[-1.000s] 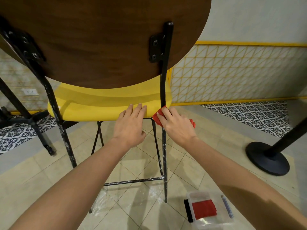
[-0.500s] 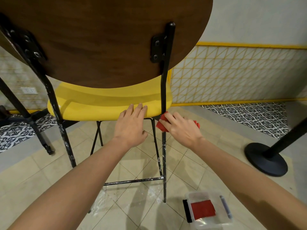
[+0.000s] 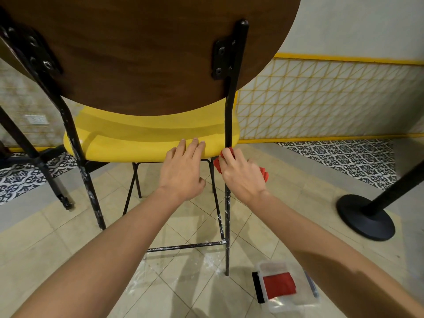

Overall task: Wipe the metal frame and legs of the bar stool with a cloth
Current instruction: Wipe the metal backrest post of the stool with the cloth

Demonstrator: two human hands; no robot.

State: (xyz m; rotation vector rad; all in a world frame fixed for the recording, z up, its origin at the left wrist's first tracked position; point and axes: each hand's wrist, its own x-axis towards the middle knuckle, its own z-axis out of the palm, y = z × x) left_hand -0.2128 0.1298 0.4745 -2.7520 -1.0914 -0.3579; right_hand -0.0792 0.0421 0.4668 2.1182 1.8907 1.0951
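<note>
I see bar stool (image 3: 137, 53) centre, black legs paint-flecked. L hand (image 3: 183, 171): fingers straight, resting on yellow seat (image 3: 137, 145) edge. R hand (image 3: 241, 177): fingers gripping red cloth (image 3: 217, 165) at right leg (image 3: 227, 221), just under seat. Beige floor (image 3: 68, 237) tiles; clear box (image 3: 286, 301) near right; black post base (image 3: 364, 221) right; yellow-grid wall (image 3: 321, 99) far.

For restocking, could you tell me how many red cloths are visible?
2: a red cloth in the right hand; a second red cloth in the clear plastic box. More may be hidden.
</note>
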